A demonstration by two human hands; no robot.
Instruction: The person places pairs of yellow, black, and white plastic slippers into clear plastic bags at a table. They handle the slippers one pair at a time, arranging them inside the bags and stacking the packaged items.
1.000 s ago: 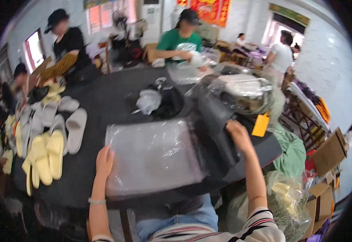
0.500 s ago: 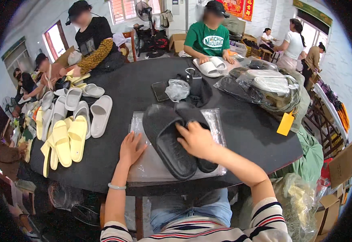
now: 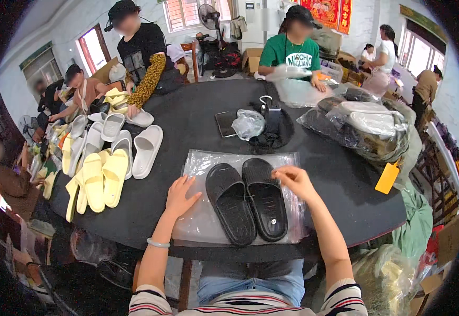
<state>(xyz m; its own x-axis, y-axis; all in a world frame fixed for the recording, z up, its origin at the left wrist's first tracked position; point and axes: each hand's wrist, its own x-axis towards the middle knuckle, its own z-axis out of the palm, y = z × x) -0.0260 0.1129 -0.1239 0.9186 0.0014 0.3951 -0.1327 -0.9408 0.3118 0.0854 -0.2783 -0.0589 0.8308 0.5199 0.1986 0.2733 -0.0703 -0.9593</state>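
Has a pair of black ribbed slide slippers (image 3: pixel 239 204) side by side, soles down, on flat clear plastic sheeting (image 3: pixel 199 226) atop the black tabletop (image 3: pixel 353 213), toes roughly toward twelve o'clock, with a small white sticker (image 3: pixel 273 221) inside the right slipper, toward the heel. Counting the clock from that pair, rests the bare left hand (image 3: pixel 181 196) at nine o'clock over the plastic's left part, open, fingers spread, gripping nothing. Holds the bare right hand (image 3: pixel 296 181) at two o'clock, fingers curled, thumb and forefinger close together by the right slipper's outer edge; cannot tell whether gripping. Has pale yellow slippers (image 3: pixel 115 176) at nine o'clock, beyond the left hand, light grey slippers (image 3: pixel 148 151) at ten, a crumpled translucent plastic bag (image 3: pixel 248 125) at twelve, and a rectangular orange-yellow tag (image 3: pixel 387 178) near three.
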